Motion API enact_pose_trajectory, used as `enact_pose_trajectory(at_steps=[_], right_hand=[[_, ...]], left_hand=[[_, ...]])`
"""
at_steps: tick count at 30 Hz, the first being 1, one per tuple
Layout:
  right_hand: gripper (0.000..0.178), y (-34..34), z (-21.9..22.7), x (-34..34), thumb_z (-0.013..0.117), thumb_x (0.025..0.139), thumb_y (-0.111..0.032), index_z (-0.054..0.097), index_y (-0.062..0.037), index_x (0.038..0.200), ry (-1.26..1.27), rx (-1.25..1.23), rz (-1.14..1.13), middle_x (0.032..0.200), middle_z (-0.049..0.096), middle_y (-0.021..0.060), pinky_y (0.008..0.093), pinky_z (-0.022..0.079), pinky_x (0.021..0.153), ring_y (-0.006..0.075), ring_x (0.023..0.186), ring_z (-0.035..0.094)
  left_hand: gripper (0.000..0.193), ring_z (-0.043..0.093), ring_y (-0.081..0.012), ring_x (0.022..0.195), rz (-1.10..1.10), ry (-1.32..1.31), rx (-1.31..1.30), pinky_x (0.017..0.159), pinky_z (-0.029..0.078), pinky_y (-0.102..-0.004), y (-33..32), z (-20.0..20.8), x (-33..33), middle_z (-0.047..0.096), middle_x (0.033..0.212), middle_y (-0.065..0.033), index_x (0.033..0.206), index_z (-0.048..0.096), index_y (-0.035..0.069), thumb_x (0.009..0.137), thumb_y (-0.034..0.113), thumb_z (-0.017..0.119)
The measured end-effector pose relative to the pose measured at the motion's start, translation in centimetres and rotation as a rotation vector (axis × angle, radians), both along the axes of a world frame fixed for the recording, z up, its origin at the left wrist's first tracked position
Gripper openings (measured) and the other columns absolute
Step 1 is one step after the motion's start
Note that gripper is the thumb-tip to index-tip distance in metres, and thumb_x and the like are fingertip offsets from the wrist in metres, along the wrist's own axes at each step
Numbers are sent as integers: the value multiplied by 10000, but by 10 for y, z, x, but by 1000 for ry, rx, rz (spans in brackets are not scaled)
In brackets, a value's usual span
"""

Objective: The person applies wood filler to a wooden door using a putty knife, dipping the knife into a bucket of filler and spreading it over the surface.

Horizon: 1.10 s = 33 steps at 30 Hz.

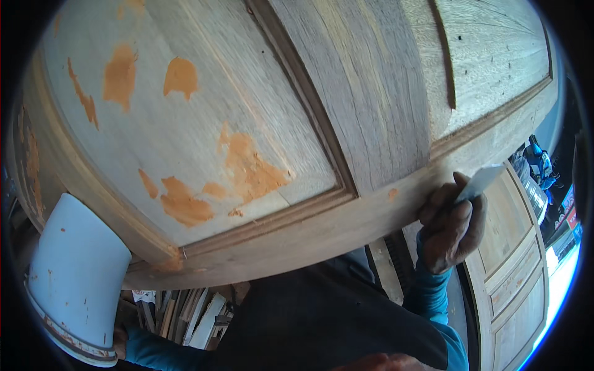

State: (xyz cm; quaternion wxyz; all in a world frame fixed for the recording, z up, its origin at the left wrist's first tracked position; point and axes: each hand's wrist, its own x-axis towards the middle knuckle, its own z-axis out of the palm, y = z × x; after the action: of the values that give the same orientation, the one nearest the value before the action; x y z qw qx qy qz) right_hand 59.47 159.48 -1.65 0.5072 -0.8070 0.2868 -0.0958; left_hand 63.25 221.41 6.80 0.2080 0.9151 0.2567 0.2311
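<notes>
A wooden panel door point(383, 93) lies across the view in front of me, with patches of orange filler point(253, 167) on its left panel. At the door's near edge on the right, my right hand point(448, 226) is closed on a thin, pale flat scraper point(479, 183) that points up and right. A white bucket point(80, 272), spotted with brown, is tilted at the lower left beside the door's corner. My left hand point(120, 343) is at the bucket's rim and appears to grip it; its fingers are mostly hidden. What is inside the bucket cannot be seen.
Another wooden panel door point(510, 278) stands at the right. Strips of scrap wood point(185, 315) are piled below the near edge. Blue and clear odds and ends point(537, 170) lie at the far right, and bright light comes in at the right rim.
</notes>
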Motion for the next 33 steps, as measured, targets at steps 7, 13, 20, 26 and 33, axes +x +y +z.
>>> enact_pose_trajectory(at_steps=[7,13,20,26,33], right_hand=[[578,0,0,-6,461,1090,-471,559,70,1271,42,-46,-160,796,648,97,242,463,556,121,575,560],[420,3,-11,-9,472,1110,-330,596,44,1253,-86,11,-69,852,638,75,256,426,564,106,635,517],[390,-31,-39,-22,449,1104,-331,603,9,989,-134,-138,67,797,580,70,309,448,611,167,685,536],[503,-14,-21,3,525,1070,-437,622,23,1248,-239,-178,218,895,675,130,345,552,584,221,694,646],[390,100,81,64,510,1060,-178,593,71,1348,-129,-180,585,1021,650,131,338,515,753,196,854,621]], left_hand=[[352,686,-242,1077,-68,153,184,937,566,-362,2,23,11,658,1315,-168,1282,639,-93,1025,136,566],[353,687,-241,1075,-193,299,492,936,565,-358,-17,44,-34,657,1318,-166,1285,637,-93,1025,133,560],[394,688,-230,953,-104,-116,-272,845,563,-395,-49,61,-20,733,1037,-152,1274,657,-55,1045,246,544],[336,705,-324,956,-12,-259,-230,834,568,-430,-56,75,-34,717,1072,-234,1221,659,-58,1024,182,531],[362,670,-170,977,229,-533,-776,860,554,-343,1,42,-100,722,1086,-107,1257,658,-52,1098,222,483]])
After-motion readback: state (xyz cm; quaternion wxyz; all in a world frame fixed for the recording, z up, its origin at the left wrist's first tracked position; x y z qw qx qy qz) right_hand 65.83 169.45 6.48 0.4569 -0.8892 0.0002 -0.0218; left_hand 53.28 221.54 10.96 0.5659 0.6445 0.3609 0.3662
